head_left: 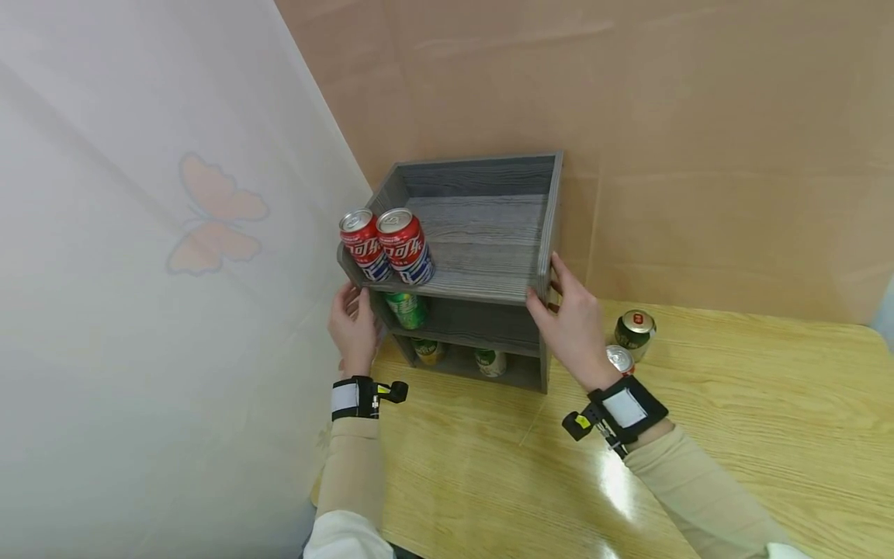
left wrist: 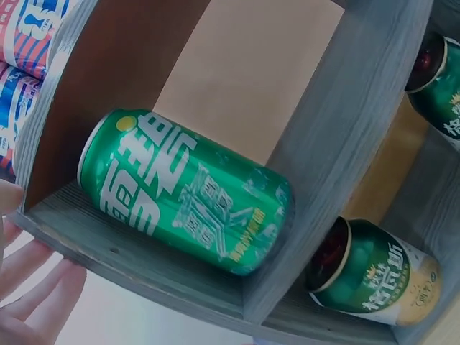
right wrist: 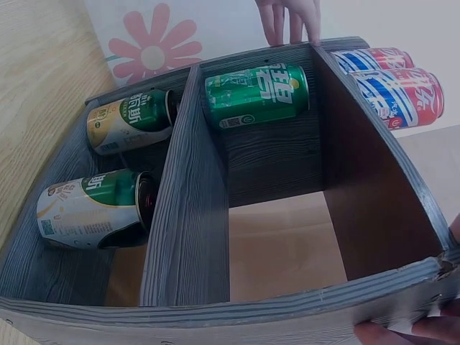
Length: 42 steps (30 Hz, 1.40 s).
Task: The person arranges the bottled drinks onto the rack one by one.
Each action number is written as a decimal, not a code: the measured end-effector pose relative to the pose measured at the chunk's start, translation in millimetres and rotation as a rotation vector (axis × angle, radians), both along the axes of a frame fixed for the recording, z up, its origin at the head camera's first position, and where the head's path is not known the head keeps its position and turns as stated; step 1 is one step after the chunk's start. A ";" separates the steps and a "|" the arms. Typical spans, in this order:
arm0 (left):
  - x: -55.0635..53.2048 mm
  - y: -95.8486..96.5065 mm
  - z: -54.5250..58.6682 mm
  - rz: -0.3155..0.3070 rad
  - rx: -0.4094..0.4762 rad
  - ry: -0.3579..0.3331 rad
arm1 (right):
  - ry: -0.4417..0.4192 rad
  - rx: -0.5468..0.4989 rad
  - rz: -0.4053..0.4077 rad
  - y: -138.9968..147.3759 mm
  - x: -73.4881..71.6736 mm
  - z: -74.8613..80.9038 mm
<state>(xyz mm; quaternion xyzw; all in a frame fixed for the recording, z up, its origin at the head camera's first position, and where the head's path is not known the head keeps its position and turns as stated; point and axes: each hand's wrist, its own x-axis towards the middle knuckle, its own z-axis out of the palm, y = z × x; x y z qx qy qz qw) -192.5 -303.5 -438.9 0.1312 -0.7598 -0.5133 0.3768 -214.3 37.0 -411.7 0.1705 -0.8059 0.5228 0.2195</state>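
Observation:
A grey wood-grain shelf (head_left: 482, 241) with an open top tray and two compartments below stands before me. My left hand (head_left: 352, 330) grips its left side near the upper front corner, fingertips (left wrist: 61, 280) against the panel edge. At the right side, my right hand (head_left: 576, 326) holds the upper front corner between thumb and fingers. Two red cola cans (head_left: 363, 244) (head_left: 405, 247) stand upright at the tray's front left. A green soda can (left wrist: 183, 190) stands at the left of the middle compartment. Two green-and-white cans (left wrist: 377, 273) (right wrist: 97, 208) stand apart in the bottom one.
On the wooden table (head_left: 754, 388), right of the shelf, a dark green can (head_left: 635, 332) stands beside a red can (head_left: 620, 359) partly hidden by my right wrist. A white sheet (head_left: 174, 349) with a butterfly print borders the left; a tan sheet (head_left: 726, 171) hangs behind.

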 end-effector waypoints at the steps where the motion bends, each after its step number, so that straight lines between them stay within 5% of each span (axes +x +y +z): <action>1: 0.9 -0.7 -1.9 0.010 0.004 0.002 | -0.003 0.002 0.002 0.1 0.0 -0.1; 9: 12.5 -1.7 -20.7 0.054 -0.036 0.031 | -0.020 -0.008 0.020 -0.3 0.2 -1.4; 14: 19.9 4.8 -34.5 -0.005 -0.085 0.008 | -0.008 -0.004 0.019 0.2 -0.7 -1.6; 31: 35.5 40.6 -80.8 -0.241 -0.039 -0.114 | 0.010 0.006 0.008 -0.2 -1.8 -3.5; 42: 36.2 55.3 -117.3 -0.302 -0.019 -0.235 | 0.001 0.002 0.013 -0.4 -0.3 -3.0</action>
